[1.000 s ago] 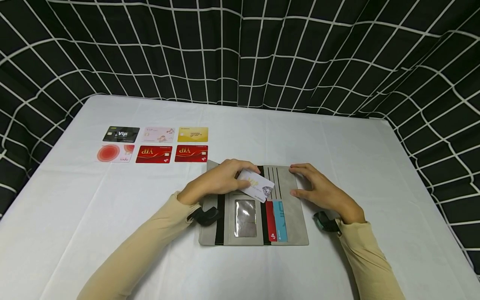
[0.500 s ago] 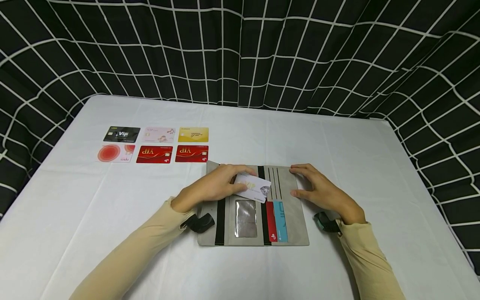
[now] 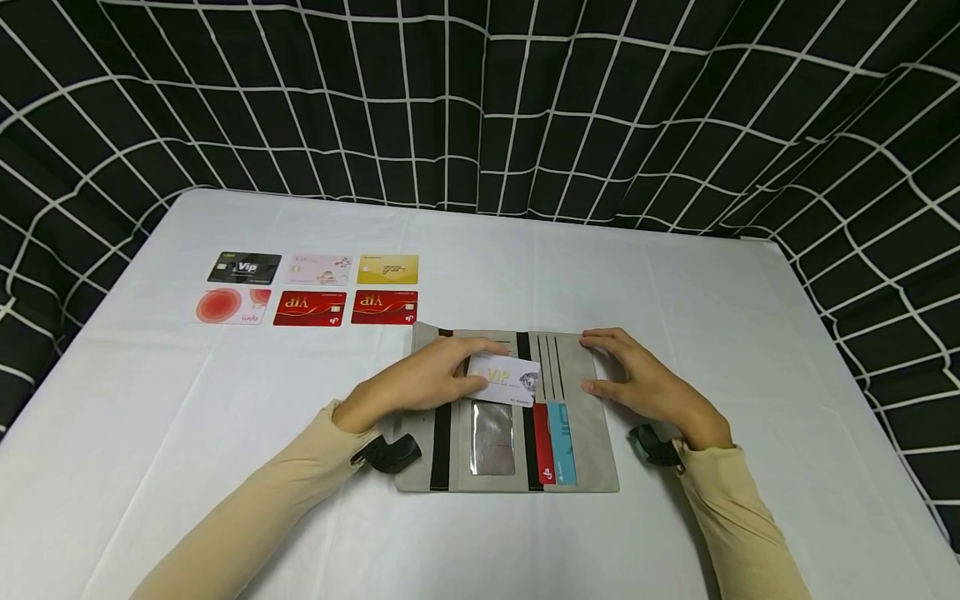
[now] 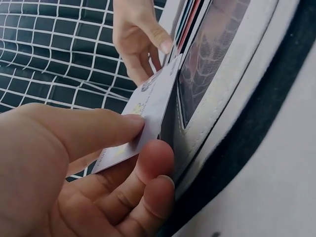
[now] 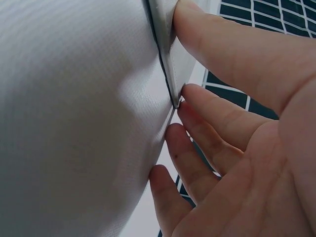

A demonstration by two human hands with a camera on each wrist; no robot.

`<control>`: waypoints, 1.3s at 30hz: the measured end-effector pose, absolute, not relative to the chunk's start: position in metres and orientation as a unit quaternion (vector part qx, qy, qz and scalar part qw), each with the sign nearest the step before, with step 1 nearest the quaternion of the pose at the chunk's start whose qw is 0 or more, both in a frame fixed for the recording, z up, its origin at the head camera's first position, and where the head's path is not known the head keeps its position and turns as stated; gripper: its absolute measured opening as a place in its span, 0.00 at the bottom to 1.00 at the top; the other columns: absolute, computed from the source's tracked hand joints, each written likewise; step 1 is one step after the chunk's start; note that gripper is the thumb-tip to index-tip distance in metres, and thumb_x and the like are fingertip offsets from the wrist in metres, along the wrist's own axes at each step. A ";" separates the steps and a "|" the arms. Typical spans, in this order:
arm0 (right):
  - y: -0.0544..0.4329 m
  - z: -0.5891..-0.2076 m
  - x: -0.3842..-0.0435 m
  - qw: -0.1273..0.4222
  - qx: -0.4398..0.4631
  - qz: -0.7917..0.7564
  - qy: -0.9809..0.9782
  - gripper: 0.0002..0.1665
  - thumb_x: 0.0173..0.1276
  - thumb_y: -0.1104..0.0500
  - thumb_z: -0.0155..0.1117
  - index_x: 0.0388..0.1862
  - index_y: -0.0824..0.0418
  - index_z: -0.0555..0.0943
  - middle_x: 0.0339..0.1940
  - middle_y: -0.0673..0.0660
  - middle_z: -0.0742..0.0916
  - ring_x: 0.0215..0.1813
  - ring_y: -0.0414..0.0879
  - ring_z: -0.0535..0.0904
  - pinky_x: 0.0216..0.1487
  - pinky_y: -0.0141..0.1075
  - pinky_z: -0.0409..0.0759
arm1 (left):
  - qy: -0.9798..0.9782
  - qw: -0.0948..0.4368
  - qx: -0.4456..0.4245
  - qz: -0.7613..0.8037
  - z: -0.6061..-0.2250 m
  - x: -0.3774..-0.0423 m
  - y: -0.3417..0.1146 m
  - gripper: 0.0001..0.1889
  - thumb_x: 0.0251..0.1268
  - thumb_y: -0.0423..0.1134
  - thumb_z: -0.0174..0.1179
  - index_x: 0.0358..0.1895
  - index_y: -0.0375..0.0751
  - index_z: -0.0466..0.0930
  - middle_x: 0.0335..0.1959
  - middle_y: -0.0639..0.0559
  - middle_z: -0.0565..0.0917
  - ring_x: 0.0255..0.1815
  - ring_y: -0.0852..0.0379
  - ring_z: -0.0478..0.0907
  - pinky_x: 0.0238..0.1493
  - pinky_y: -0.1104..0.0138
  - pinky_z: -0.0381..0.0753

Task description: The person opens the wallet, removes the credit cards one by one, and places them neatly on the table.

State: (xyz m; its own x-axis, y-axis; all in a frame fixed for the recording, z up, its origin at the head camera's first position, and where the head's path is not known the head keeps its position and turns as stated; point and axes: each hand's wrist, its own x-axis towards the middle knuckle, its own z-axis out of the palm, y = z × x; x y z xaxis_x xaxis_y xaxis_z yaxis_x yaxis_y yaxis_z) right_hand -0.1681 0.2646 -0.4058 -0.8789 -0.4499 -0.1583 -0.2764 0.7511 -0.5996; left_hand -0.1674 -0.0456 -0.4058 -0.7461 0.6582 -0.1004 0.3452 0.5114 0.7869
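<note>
A grey wallet (image 3: 596, 454) lies spread flat on the table. My left hand (image 3: 420, 375) pinches a white VIP card (image 3: 516, 382) between thumb and fingers, over the wallet's middle just above its clear window (image 3: 492, 442). In the left wrist view the card (image 4: 157, 106) stands edge-on close to the window pocket. My right hand (image 3: 648, 383) rests at the wallet's right edge, its fingers spread. From the right wrist, thumb and fingertips touch along the wallet's corner (image 5: 165, 59). A red card (image 3: 543, 454) and a blue card (image 3: 560, 454) sit in the wallet's right-hand slots.
Left of the wallet, several cards lie in two rows, among them a black card (image 3: 244, 268), a gold card (image 3: 387, 269) and a red card (image 3: 310, 309). A white cloth covers the table (image 3: 675, 283). Behind it hangs a black curtain (image 3: 420, 100) with white grid lines.
My left hand has drawn back a little to the left with the white card, which has turned from slanting to nearly level. My right hand stays in place.
</note>
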 end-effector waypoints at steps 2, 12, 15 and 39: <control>0.265 -0.406 -0.168 0.149 -0.197 -0.293 0.924 0.38 0.64 0.62 0.70 0.70 0.71 0.67 0.72 0.67 0.67 0.76 0.65 0.58 0.73 0.64 0.57 | 0.846 0.196 0.296 0.398 -0.406 -0.166 -0.047 0.25 0.69 0.33 0.57 0.69 0.43 0.71 0.51 0.49 0.84 0.31 0.62 0.75 0.34 0.72 0.72; 0.264 -0.406 -0.169 0.149 -0.195 -0.288 0.926 0.38 0.64 0.61 0.71 0.70 0.69 0.67 0.72 0.67 0.67 0.76 0.65 0.59 0.73 0.64 0.57 | 0.848 0.187 0.278 0.411 -0.409 -0.159 -0.054 0.25 0.68 0.33 0.58 0.68 0.45 0.72 0.38 0.49 0.84 0.24 0.62 0.70 0.25 0.72 0.67; 0.265 -0.406 -0.168 0.149 -0.195 -0.289 0.925 0.38 0.64 0.61 0.70 0.70 0.69 0.67 0.72 0.67 0.68 0.76 0.65 0.59 0.73 0.64 0.57 | 0.846 0.186 0.273 0.419 -0.408 -0.158 -0.056 0.25 0.68 0.33 0.59 0.68 0.45 0.73 0.29 0.51 0.80 0.23 0.61 0.68 0.24 0.72 0.66; 0.267 -0.407 -0.169 0.145 -0.207 -0.290 0.923 0.38 0.64 0.61 0.70 0.70 0.71 0.67 0.72 0.67 0.68 0.75 0.65 0.59 0.72 0.64 0.57 | 0.841 0.181 0.242 0.449 -0.391 -0.162 -0.076 0.24 0.67 0.33 0.62 0.66 0.45 0.75 0.33 0.50 0.83 0.28 0.60 0.74 0.29 0.70 0.72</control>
